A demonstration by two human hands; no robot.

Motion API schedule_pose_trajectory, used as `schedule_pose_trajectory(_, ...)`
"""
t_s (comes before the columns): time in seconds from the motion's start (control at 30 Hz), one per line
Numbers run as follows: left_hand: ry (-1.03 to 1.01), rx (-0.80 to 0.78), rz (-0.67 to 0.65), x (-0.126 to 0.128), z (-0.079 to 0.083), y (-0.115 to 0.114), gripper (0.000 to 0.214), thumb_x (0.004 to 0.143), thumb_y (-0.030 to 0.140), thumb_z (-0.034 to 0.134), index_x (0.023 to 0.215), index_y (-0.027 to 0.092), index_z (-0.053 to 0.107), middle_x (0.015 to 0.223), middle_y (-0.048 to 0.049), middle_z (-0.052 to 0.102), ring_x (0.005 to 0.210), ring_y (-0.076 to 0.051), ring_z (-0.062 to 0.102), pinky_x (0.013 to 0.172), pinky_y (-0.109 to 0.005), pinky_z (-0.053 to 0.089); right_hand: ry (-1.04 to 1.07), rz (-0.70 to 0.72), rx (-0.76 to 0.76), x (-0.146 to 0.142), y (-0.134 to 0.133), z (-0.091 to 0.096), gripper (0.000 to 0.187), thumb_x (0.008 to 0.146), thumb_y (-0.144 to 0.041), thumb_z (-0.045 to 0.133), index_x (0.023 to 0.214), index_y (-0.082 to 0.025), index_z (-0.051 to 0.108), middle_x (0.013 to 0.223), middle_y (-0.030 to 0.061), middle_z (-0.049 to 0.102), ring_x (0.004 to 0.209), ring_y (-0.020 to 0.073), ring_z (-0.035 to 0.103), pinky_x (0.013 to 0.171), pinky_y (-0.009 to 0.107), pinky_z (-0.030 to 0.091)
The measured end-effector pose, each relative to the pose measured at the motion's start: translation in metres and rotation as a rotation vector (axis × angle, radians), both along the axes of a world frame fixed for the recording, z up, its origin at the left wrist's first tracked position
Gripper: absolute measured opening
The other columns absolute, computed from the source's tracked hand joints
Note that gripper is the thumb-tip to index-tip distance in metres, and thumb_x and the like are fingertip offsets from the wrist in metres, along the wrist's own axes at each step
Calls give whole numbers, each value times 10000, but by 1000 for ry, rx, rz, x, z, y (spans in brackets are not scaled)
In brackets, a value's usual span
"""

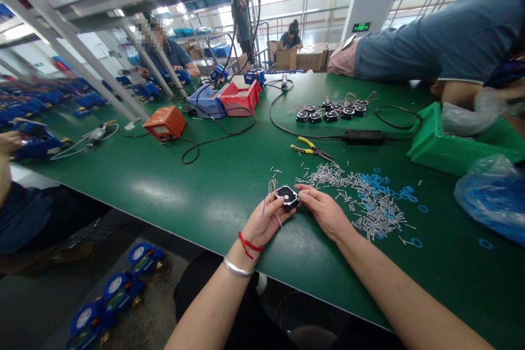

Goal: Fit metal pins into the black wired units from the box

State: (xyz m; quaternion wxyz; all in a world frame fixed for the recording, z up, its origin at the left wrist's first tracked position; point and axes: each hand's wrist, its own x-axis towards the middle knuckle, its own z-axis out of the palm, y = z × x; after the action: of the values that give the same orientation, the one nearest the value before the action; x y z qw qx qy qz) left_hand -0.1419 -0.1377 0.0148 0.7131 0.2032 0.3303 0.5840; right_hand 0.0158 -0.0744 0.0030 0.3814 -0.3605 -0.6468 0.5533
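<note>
A small black square housing with a silvery rim [288,197] and thin coloured wires [271,187] is gripped by my left hand [262,223], thumb on top and fingers beneath. My right hand [326,212] has its thumb and fingertips pinched together at the housing's right edge; whatever is between them is too small to make out. Right of the housing lies a loose heap of silver screws [379,216], mixed with thin blue rings [372,179]. Yellow-handled pliers [312,149] rest behind the heap. Farther back, several similar black housings [331,115] with wires are grouped together.
A black power adapter [363,136] with cable lies near a green bin [438,158]. A plastic bag [492,194] is at right. Red [241,99] and blue [207,104] bins and an orange box [165,123] stand back left. A co-worker's arm [459,90] reaches over the right side.
</note>
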Motion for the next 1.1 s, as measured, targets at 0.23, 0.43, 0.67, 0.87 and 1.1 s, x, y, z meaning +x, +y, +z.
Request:
schedule_pose_trajectory(0.23,2,-19,39,-1,-2,2,261,773,191,618,1028,168,564,1058,-68,621,947,-179,604,890,-334,452,-20,1,-23,3,2,5,245,830,-415,527,880,-194,620,1157,62,565,1044,207,541,919,351,417)
schedule_pose_trajectory(0.43,26,-4,109,-6,-4,4,289,774,241,621,1046,158,571,1057,-93,634,968,-207,609,858,-327,467,-413,-204,532,24,23,-3,134,820,-262,538,897,-218,638,1126,79,544,1090,245,480,948,425,386)
schedule_pose_trajectory(0.67,46,-35,113,-7,-6,4,316,759,248,638,1054,163,562,1066,-99,634,939,-208,628,757,-268,502,-675,-171,651,25,29,-24,80,787,-195,572,735,-199,632,1082,100,557,1028,284,485,897,478,400)
schedule_pose_trajectory(0.87,90,-2,125,-3,-6,4,308,763,211,635,1056,167,549,1072,-90,622,960,-198,616,818,-286,484,-298,18,180,15,8,8,156,865,-306,467,869,-191,573,917,57,634,836,184,595,758,348,472)
schedule_pose_trajectory(1.1,50,20,105,3,-6,4,369,754,187,637,1104,187,521,1005,-59,620,860,-159,620,888,-368,458,-5,179,-255,3,-8,20,255,776,-400,587,852,-156,596,752,27,658,679,127,605,652,262,466)
